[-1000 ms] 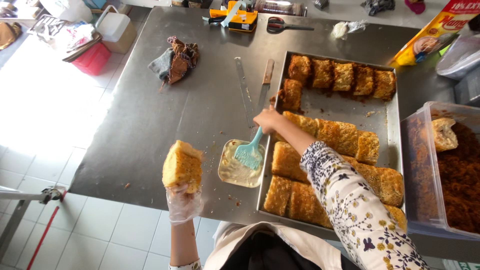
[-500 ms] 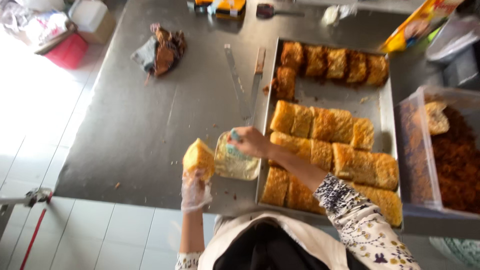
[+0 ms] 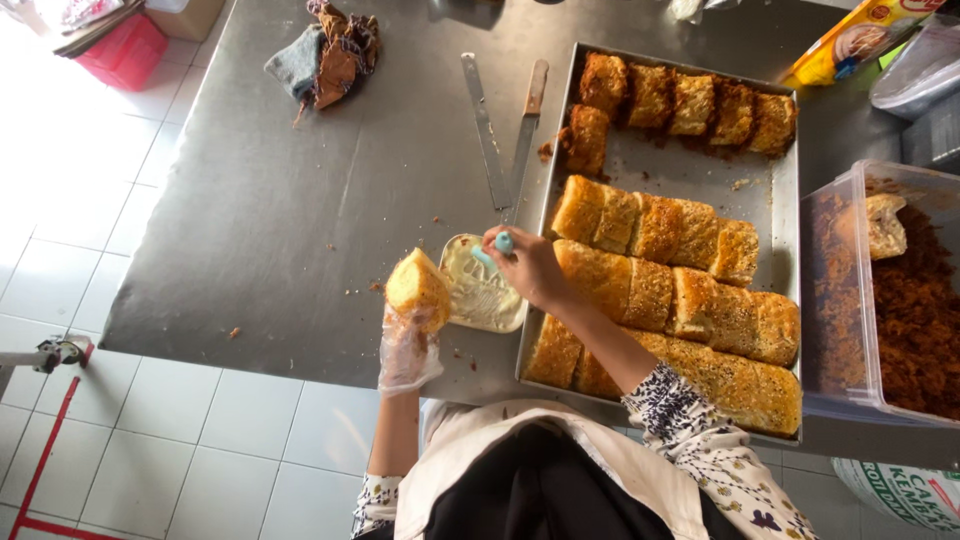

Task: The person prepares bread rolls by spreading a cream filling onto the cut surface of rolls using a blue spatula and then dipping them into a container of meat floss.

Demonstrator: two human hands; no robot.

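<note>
My left hand (image 3: 408,345), in a clear plastic glove, holds a golden bread roll (image 3: 417,288) upright above the table's near edge. My right hand (image 3: 527,268) grips the light blue handle of a spatula (image 3: 497,247), whose blade dips into a shallow container of pale cream (image 3: 482,295) on the steel table. The container sits between the roll and a metal baking tray (image 3: 640,165). Rows of golden rolls (image 3: 668,290) fill the tray's near half, and darker coated rolls (image 3: 690,100) line its far edge.
Two long knives (image 3: 500,130) lie left of the tray. A crumpled cloth (image 3: 325,55) is at the far left of the steel table (image 3: 300,230). A clear tub of brown floss (image 3: 885,300) stands at the right. A yellow packet (image 3: 850,40) lies far right.
My right hand has lowered the spatula into the cream container. My left hand keeps holding the roll beside it. The view has shifted slightly.
</note>
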